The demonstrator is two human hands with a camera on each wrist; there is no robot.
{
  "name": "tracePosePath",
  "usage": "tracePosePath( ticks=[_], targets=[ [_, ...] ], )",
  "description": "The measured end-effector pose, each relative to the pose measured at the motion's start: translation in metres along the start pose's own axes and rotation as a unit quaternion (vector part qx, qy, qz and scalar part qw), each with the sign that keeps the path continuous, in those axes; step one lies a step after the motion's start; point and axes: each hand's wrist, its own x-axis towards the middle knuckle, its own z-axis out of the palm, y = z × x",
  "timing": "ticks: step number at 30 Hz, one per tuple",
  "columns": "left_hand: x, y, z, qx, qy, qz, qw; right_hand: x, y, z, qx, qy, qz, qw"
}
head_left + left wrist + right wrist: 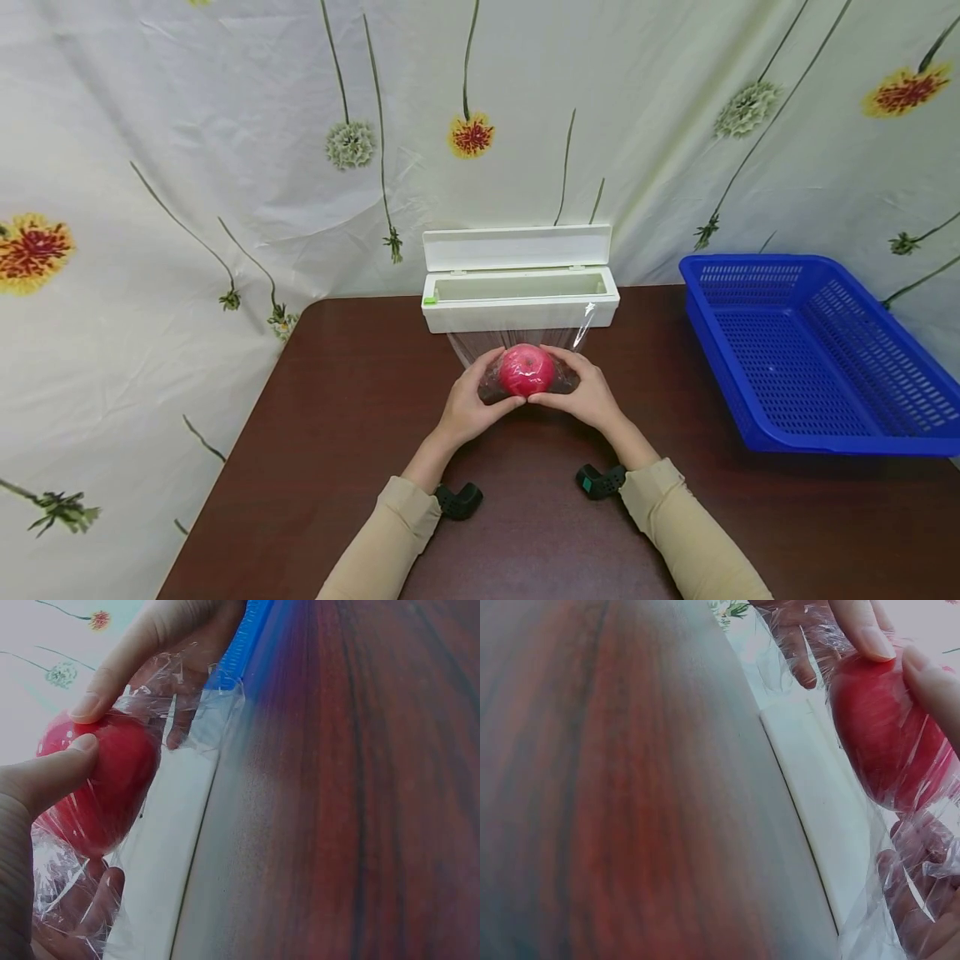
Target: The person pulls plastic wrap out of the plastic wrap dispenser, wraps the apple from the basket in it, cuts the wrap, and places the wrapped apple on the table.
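Note:
A round red apple [527, 371], with clear cling film [491, 340] drawn over it, is between both hands at mid-table in the head view. My left hand [467, 406] holds it from the left and my right hand [590, 397] from the right. Both thumbs press the near side of the apple [124, 776], their tips close together, while the other fingers spread behind in the film. Gathered film [922, 851] hangs in creases around the fruit in the right wrist view. From the hands, the sheet runs back to a white film dispenser [517, 317], whose lid stands raised.
A large blue plastic basket [757, 421] sits at the right of the brown table [337, 433]. Behind the table hangs a white curtain [262, 125] printed with flowers. The dispenser stands at the table's back edge, just beyond the hands.

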Motion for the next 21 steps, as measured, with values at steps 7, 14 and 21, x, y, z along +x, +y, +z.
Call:
tracePosePath(
  ticks=[7,14,21],
  targets=[
    [0.0,0.001,0.0,-0.006,0.007,-0.014,0.9999,0.0,-0.001,0.0,0.018,0.008,-0.012,0.9997],
    [0.0,0.001,0.001,0.012,0.016,-0.015,0.9997,-0.001,-0.003,0.0,0.021,0.012,-0.006,0.9997],
    [0.0,0.002,0.0,0.015,0.017,-0.019,0.9996,-0.004,-0.022,-0.003,0.027,0.008,-0.011,0.9995]
  ],
)
